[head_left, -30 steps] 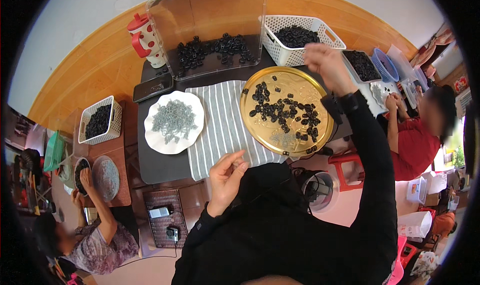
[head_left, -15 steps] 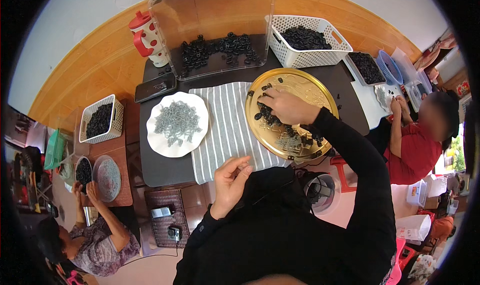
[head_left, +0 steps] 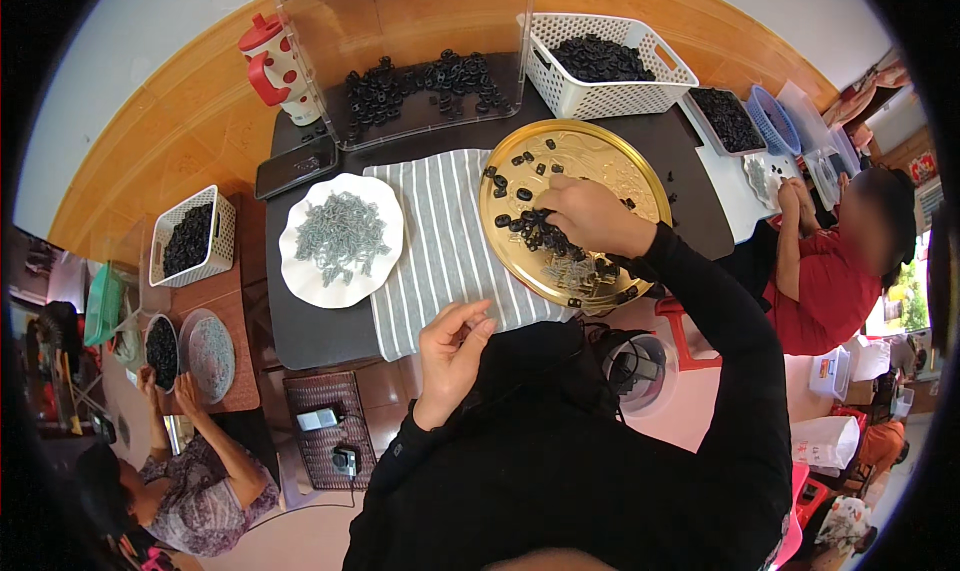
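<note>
My right hand is over the round gold tray, fingers bent down with their tips in a pile of small black plastic pieces. What those fingertips pinch is hidden. Small translucent grey pieces lie by the near side of that pile. My left hand is raised at the near edge of a grey-and-white striped cloth, its fingers curled and the thumb close to the forefinger. Anything between them is too small to make out. A scalloped white plate left of the cloth holds many translucent grey pieces.
Behind are a clear box of black pieces, a white basket of more, a spotted cup and a dark phone. People work at side tables, one in a red shirt right, one in a patterned shirt left.
My right hand has moved back from the tray's far left part toward its middle, and black pieces there lie more spread out. The left hand keeps its pose. The whole view has shifted slightly.
</note>
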Demonstrator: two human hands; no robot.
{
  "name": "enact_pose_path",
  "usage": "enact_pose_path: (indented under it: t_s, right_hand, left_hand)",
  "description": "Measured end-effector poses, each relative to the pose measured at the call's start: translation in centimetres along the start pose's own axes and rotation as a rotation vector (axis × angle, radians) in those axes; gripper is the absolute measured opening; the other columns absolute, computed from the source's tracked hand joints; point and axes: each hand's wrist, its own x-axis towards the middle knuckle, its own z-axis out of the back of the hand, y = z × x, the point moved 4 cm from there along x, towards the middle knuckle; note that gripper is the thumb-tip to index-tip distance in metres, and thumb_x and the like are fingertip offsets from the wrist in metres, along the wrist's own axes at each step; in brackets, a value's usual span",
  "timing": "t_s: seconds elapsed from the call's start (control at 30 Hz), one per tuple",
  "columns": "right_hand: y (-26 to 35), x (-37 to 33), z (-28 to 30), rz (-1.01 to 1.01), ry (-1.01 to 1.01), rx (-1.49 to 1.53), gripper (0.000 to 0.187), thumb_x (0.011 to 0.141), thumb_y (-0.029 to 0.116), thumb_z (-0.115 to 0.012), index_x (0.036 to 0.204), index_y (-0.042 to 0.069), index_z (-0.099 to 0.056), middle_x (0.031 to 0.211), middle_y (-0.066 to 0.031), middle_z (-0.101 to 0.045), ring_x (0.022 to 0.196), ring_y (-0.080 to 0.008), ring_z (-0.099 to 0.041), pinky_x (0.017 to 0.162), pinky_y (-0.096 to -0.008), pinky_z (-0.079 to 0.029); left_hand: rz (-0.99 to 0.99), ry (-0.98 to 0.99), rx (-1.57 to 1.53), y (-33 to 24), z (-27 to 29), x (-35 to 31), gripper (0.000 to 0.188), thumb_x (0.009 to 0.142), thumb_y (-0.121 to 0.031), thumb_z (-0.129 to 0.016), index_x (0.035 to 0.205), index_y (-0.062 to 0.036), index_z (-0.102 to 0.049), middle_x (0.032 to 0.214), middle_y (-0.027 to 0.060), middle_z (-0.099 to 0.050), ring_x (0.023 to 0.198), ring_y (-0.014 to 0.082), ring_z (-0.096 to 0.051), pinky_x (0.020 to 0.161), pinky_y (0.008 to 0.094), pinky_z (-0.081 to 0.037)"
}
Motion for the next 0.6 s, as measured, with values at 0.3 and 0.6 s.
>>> enact_pose_path:
  t_s: [0.3, 0.6]
  right_hand:
    - [-1.4, 1.2, -1.2, -0.036, -0.008, -0.093, 0.007, 0.077, 0.008, -0.063, 0.077, 0.001, -0.065, 0.080, -0.0171, -0.058, 0.078, -0.0367, -0.060, 0.070, -0.0448, -0.050]
    - [3.5, -3.1, 1.2, -0.443, -0.041, 1.027, 0.014, 0.085, 0.001, -0.064, 0.097, -0.005, -0.066, 0.073, -0.0044, -0.065, 0.064, -0.0060, -0.060, 0.057, -0.0198, -0.047]
  left_hand:
    - [0.010, -0.005, 0.031, -0.1, -0.3, -0.5, 0.023, 0.087, 0.004, -0.064, 0.109, 0.0023, -0.066, 0.084, 0.0019, -0.057, 0.073, 0.0061, -0.051, 0.066, 0.0194, -0.042]
    - [0.039, -0.002, -0.040, -0.7, -1.1, 0.1, 0.023, 0.087, 0.004, -0.064, 0.110, 0.0035, -0.066, 0.085, 0.0023, -0.056, 0.075, 0.0066, -0.052, 0.067, 0.0198, -0.043]
